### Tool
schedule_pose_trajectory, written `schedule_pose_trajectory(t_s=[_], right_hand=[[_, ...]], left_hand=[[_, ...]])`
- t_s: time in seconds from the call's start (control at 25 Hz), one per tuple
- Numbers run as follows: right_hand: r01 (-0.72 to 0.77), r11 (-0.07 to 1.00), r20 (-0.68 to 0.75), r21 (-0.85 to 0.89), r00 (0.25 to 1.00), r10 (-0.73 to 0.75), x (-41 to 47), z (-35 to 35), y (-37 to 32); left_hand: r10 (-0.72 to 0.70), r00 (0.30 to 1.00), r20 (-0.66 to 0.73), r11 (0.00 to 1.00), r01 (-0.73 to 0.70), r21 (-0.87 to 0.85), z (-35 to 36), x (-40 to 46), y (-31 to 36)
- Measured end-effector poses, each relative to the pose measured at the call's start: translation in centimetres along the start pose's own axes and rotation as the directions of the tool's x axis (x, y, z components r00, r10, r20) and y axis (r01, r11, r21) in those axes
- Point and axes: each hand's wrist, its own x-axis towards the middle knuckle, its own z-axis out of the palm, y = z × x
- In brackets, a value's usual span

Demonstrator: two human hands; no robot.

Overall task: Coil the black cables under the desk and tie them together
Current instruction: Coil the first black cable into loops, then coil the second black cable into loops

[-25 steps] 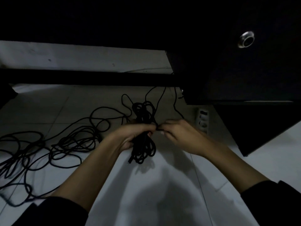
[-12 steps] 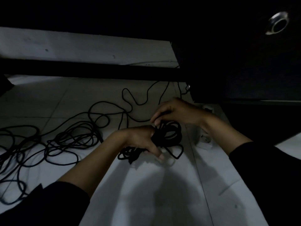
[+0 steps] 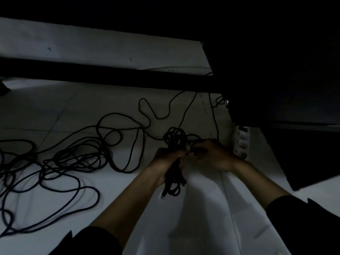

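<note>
The left hand [image 3: 168, 159] is closed around the middle of a coiled bundle of black cable [image 3: 173, 162], which stands roughly upright a little right of the centre; its loops show above the fist and hang below it. The right hand [image 3: 211, 155], at 3 o'clock from the left one and almost touching it, pinches a strand of the same bundle with the fingertips. At 9 o'clock from the hands, loose black cables [image 3: 70, 159] lie spread in many loops on the white floor [image 3: 202, 208]. A white power strip [image 3: 242, 142] lies at 3 o'clock, beside the dark cabinet [image 3: 294, 89].
</note>
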Motion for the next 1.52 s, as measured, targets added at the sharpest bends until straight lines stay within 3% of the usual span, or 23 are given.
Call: schedule_pose_trajectory(t_s=[0.12,0.2,0.32,0.4,0.52,0.56,0.6,0.76,0.96,1.04,1.2,1.36,1.52], right_hand=[[0.077,0.950,0.025,-0.301,0.997,-0.073,-0.3,1.4,0.9],[0.049,0.874,0.029,-0.484,0.999,-0.039,-0.4,2.0,1.1],[0.019,0.784,0.072,-0.621,0.997,0.033,-0.3,2.1,1.8],[-0.009,0.794,0.034,-0.608,0.999,0.037,-0.3,1.8,2.3],[-0.022,0.833,-0.026,-0.553,1.000,0.010,-0.6,1.3,2.6],[-0.035,0.817,-0.022,-0.576,0.999,0.027,-0.7,1.2,2.8],[-0.052,0.797,-0.027,-0.601,0.999,0.045,-0.8,1.1,2.9],[-0.138,0.810,-0.074,-0.569,0.990,0.116,-0.3,2.3,3.9],[-0.233,0.844,-0.097,-0.483,0.972,0.213,0.5,4.7,4.5],[-0.248,0.881,-0.099,-0.404,0.969,0.227,0.3,5.0,4.4],[-0.230,0.877,-0.097,-0.421,0.973,0.209,-0.3,5.2,4.2],[-0.285,0.898,-0.080,-0.334,0.958,0.275,0.2,5.3,4.5],[-0.322,0.910,-0.153,-0.260,0.945,0.290,0.5,5.7,3.9]], left_hand=[[0.067,0.974,-0.216,0.993,-0.044,0.110,1.5,2.5,-1.8],[0.084,0.979,-0.186,0.962,-0.032,0.271,2.5,3.6,-2.5],[-0.006,0.992,-0.124,0.855,0.070,0.514,3.4,5.5,-3.5],[0.016,0.988,-0.152,0.770,0.085,0.632,3.9,6.0,-4.1],[0.230,0.961,-0.157,0.589,-0.009,0.808,4.6,6.1,-4.8],[0.272,0.948,-0.164,0.571,-0.022,0.821,4.8,6.0,-4.9],[0.282,0.942,-0.183,0.590,-0.019,0.807,4.8,6.1,-5.1],[0.222,0.932,-0.287,0.865,-0.053,0.499,4.6,7.0,-5.7],[0.306,0.896,-0.322,0.798,-0.057,0.600,4.5,6.8,-5.2],[0.298,0.908,-0.295,0.787,-0.058,0.614,4.2,7.0,-5.2],[0.180,0.952,-0.248,0.830,-0.012,0.557,3.6,7.6,-4.9],[0.192,0.961,-0.198,0.710,0.003,0.704,2.9,7.7,-5.3],[0.208,0.958,-0.199,0.631,0.024,0.775,3.0,7.5,-5.2]])
